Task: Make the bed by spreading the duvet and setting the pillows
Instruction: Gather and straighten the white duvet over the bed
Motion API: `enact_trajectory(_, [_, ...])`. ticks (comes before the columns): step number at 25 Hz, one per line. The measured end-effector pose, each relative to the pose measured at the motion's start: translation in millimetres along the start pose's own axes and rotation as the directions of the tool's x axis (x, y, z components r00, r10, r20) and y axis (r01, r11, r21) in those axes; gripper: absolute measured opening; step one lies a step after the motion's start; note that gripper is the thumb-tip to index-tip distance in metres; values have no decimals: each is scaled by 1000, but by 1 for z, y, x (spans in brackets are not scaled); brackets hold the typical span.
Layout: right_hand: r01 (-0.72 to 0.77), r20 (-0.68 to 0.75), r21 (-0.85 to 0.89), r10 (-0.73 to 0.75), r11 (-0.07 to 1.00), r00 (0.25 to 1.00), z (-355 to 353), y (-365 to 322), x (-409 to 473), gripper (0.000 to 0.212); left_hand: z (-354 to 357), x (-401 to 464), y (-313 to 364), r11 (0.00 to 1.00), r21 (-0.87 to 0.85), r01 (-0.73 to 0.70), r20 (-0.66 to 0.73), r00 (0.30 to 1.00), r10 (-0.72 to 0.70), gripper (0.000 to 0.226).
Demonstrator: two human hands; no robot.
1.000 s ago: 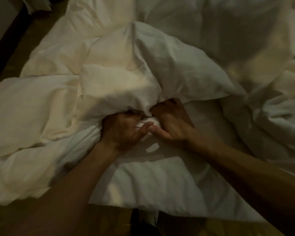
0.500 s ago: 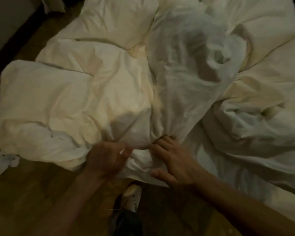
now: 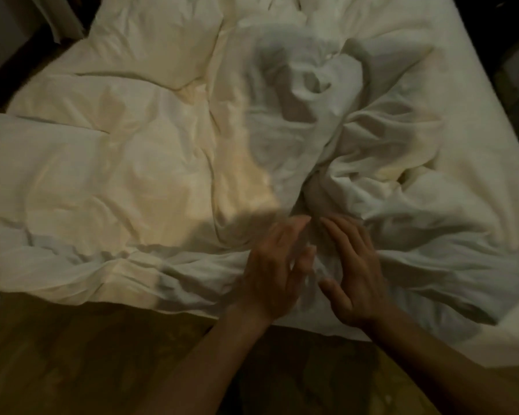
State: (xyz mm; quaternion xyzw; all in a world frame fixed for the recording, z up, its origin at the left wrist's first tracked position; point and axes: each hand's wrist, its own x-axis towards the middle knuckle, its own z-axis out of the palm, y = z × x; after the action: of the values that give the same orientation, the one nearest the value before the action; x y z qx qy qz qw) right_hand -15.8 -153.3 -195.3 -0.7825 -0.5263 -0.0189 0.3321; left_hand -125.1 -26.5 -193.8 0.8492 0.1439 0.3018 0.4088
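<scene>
Just beyond your fingertips, the white duvet (image 3: 150, 175) bunches into a twisted knot of folds, and that knot rises directly ahead of both hands. Your left hand (image 3: 271, 265) and right hand (image 3: 355, 271) lie side by side over the near edge of the duvet, fingers straight and spread, gripping nothing; whether the palms actually press the fabric or float just above it, you cannot tell, as the left one is smeared by motion. To the left of your left hand the duvet spreads flatter, lit warm yellow, reaching the frame's edge. To the right of your right hand it heaps into deep creases, and past those a bare strip of mattress (image 3: 474, 121) shows. Behind your wrists, toward you, runs a wooden floor (image 3: 72, 354), dim and hard to read. Far ahead and to the left, a pale object (image 3: 63, 19) is cut off by the frame and too dark to identify. Pillows cannot be made out among the folds.
</scene>
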Motion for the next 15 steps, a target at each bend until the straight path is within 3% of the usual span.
enact_trajectory(6, [-122, -98, -149, 109, 981, 989, -47, 27, -17, 92, 43, 44, 4, 975, 94, -204, 153, 970, 188, 61])
enact_trajectory(9, [-168, -151, -166, 143, 972, 978, -86, 36, -18, 90, 69, 72, 18, 940, 26, -341, 194, 924, 329, 60])
enact_trajectory(15, [-199, -211, -102, 174, 975, 962, -166, 38, -17, 93, 112, 116, 77, 946, -116, -303, 228, 919, 323, 62])
